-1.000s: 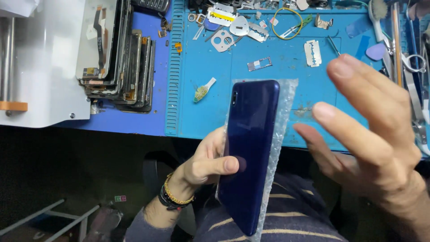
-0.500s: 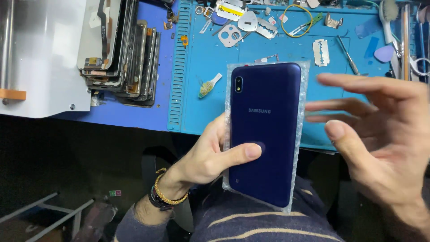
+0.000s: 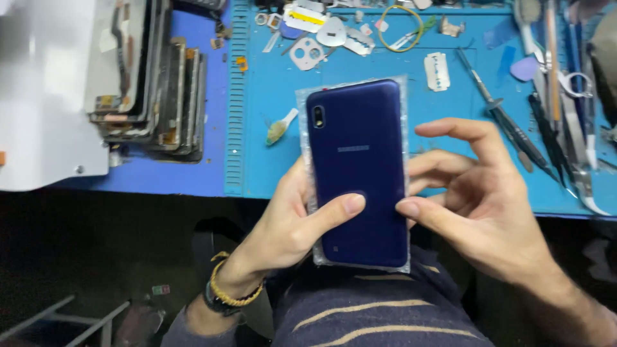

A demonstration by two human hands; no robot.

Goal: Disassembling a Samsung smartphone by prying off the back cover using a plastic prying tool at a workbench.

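My left hand (image 3: 289,225) grips a dark blue phone (image 3: 360,154), back side up, with a clear bubble-wrap sleeve (image 3: 303,128) behind it. Its thumb lies across the lower back of the phone. My right hand (image 3: 482,205) is at the phone's right edge, thumb tip touching the side and fingers curled behind it. The phone is held over the front edge of a blue work mat (image 3: 270,167), above my lap.
A stack of phone screens and frames (image 3: 151,90) lies at the left beside a white box (image 3: 45,96). Small parts, a razor blade (image 3: 437,71), a yellow ring (image 3: 400,29) and tweezers and screwdrivers (image 3: 553,128) lie on the mat.
The phone has turned to lie flat, back facing me. My right hand has come in from the right and now touches the phone's edge.
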